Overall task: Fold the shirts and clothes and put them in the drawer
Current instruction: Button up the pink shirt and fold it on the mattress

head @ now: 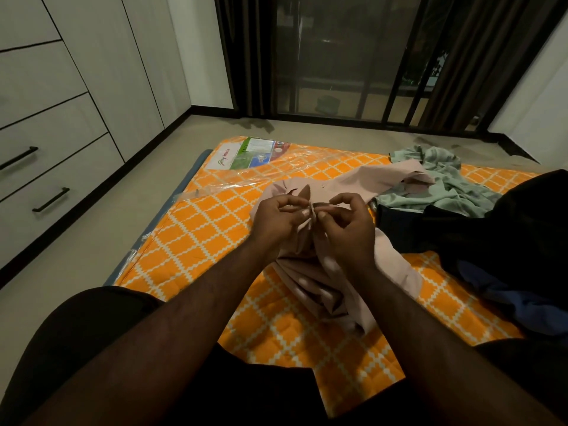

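A pale pink shirt (365,182) lies crumpled in the middle of the orange patterned mattress (199,235). My left hand (276,219) and my right hand (347,226) are raised side by side over it, and each pinches a small edge of the pink cloth between thumb and fingers. The rest of the shirt hangs down from my hands onto the mattress. A mint green garment (445,182) lies behind it to the right. A heap of black clothes (498,229) with a blue piece (516,302) sits at the right. Closed drawers (46,182) with black handles line the left wall.
The mattress lies on the floor, partly under clear plastic wrap with a printed label (246,153) at its far end. A strip of bare floor (101,241) runs between mattress and drawers. A dark window with curtains (338,56) fills the far wall. My knees frame the bottom.
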A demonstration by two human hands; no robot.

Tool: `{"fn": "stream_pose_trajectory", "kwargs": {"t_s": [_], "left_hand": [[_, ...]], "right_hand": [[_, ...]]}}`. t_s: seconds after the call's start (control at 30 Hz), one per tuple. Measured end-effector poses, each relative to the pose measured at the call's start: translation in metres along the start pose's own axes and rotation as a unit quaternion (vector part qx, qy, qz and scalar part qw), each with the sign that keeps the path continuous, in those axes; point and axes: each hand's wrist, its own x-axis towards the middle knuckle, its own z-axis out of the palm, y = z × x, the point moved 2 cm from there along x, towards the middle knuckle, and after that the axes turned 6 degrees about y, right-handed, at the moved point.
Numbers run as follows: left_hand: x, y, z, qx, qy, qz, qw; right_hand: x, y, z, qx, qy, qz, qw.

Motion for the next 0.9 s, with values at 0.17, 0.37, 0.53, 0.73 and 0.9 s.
{"fn": "stream_pose_trajectory", "kwargs": {"t_s": [0.17,0.37,0.53,0.73,0.9], "left_hand": [[-0.001,0.0,0.004,0.03,-0.017,0.028,0.999],[0.003,0.001,0.004,0.067,-0.037,0.031,0.997],[0.005,0.007,0.005,0.112,-0.063,0.054,0.99],[0.012,0.017,-0.004,0.095,-0.123,0.085,0.984],[0.013,0.025,-0.012,0.054,-0.183,0.104,0.976]], "right_hand": [[0.004,0.007,-0.005,0.125,-0.006,0.135,0.983],[0.008,0.003,-0.005,0.081,-0.02,0.155,0.984],[0.008,-0.006,-0.004,0.097,-0.043,0.157,0.982],[0.01,-0.012,-0.004,0.113,-0.083,0.177,0.974],[0.013,-0.023,-0.006,0.143,-0.12,0.181,0.966]]}}
